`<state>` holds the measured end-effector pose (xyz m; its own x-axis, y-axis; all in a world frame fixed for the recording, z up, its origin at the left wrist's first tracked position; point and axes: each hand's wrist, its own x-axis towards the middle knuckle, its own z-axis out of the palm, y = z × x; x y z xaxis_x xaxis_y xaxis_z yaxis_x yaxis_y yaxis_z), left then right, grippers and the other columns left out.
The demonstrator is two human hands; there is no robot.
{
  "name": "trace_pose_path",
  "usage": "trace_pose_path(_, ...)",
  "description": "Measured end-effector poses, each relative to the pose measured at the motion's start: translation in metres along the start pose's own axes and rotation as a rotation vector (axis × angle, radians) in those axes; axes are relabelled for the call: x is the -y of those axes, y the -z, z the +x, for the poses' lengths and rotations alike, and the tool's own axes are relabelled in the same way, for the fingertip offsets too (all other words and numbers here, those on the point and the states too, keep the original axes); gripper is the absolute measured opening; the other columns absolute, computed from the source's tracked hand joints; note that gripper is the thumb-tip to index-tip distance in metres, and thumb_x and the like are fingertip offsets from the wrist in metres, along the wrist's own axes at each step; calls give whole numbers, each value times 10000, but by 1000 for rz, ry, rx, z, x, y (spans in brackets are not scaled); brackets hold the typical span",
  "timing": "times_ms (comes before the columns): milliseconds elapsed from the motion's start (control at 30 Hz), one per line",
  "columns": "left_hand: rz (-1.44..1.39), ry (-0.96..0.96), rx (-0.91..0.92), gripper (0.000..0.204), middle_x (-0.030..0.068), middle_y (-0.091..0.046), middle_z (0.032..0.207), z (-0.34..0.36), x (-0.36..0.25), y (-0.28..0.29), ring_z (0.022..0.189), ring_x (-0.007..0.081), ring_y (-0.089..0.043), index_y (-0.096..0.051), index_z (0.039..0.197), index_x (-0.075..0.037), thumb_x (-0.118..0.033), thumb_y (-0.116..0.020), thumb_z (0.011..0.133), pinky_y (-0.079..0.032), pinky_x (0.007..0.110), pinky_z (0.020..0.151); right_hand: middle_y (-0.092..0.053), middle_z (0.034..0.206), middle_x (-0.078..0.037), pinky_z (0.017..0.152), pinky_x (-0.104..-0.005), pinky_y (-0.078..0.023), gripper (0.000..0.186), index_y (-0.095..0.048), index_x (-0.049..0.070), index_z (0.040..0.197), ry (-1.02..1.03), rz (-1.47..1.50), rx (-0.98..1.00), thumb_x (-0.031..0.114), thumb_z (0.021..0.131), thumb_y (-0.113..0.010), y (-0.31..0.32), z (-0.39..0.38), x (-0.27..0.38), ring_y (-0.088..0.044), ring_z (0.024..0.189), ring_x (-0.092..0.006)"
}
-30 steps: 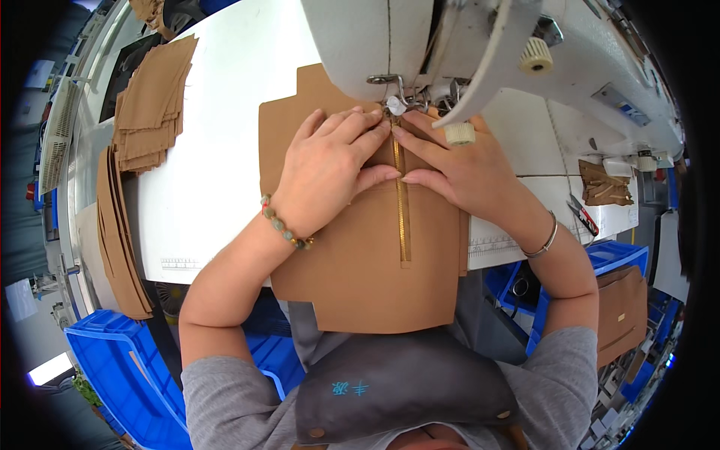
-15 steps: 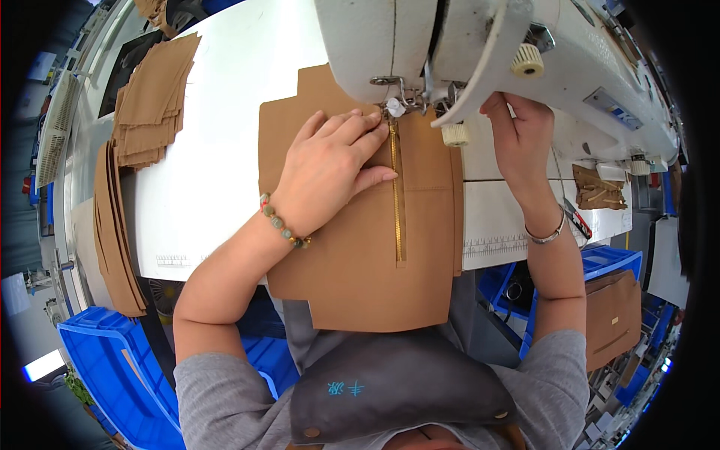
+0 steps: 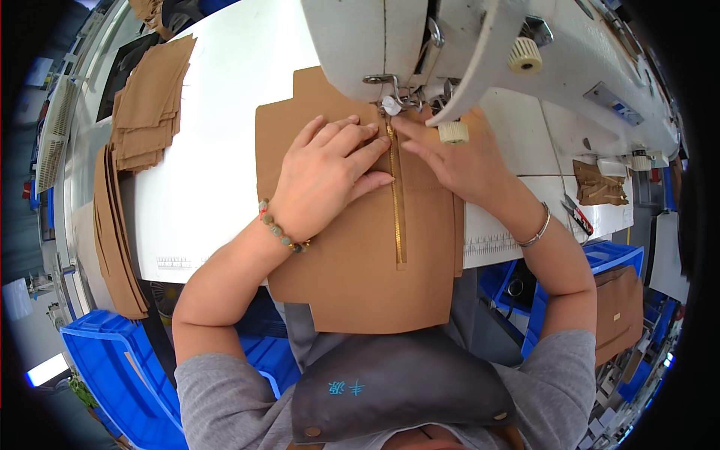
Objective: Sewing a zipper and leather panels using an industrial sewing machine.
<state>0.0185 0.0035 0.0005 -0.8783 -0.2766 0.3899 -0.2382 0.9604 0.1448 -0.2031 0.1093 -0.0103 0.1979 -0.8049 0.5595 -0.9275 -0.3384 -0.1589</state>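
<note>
Brown fabric (image 3: 356,259) | L fingers (image 3: 367,156) part-open on it | R fingers (image 3: 414,133) ext. nr zip (image 3: 397,217)

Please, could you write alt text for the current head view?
A person's left hand and right hand rest on a brown panel around its gold zipper, at a white sewing machine. Brown pieces are stacked at left.

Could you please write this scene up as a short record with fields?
Left hand: spread on the brown panel, left of the gold zipper
Right hand: over the panel, right of the zipper, partly hidden; contact unclear
Far end of zipper: near the white sewing machine
Table, left: stacked brown pieces
Table, right: red-handled tool
</note>
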Motion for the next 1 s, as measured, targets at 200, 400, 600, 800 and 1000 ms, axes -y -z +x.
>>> trace_pose_path(200,11,1,14,447,25,-703,1234,0,1,-1,1174,254,-643,-748,1218,-124,-376,-781,852,-494,481,1068,-618,888,-54,857,-414,-453,198,-799,179,1069,-139,-23,31,267,908,-723,3,0,-10,-595,853,-258)
trace_pose_path(400,-40,-25,4,385,53,-701,1184,0,1,1,1130,275,-643,-786,1186,-150,-344,-780,854,-508,452,1029,-620,891,-46,856,-417,-453,68,-743,130,882,2,-11,-74,191,867,-716,-5,-2,-1,-610,851,-246)
trace_pose_path(600,-82,-4,40,383,65,-696,1161,2,-1,6,1077,270,-639,-791,1192,-155,-313,-786,843,-520,407,968,-626,878,-40,861,-408,-455,171,-799,192,1055,-117,33,42,277,935,-710,2,-2,-6,-598,872,-259)
trace_pose_path(800,-51,-31,23,388,69,-694,1168,2,-1,6,1092,273,-637,-791,1197,-154,-318,-785,845,-519,412,973,-611,867,-62,826,-383,-437,168,-819,240,1041,-45,-15,-10,291,941,-694,-6,-3,6,-592,872,-260)
trace_pose_path(1000,-24,-19,48,393,63,-699,1221,1,-3,7,1165,289,-636,-787,1214,-172,-337,-776,857,-505,443,1033,-607,885,-78,822,-391,-428,200,-830,258,1068,-73,-72,48,334,941,-696,-7,-5,3,-577,872,-260)
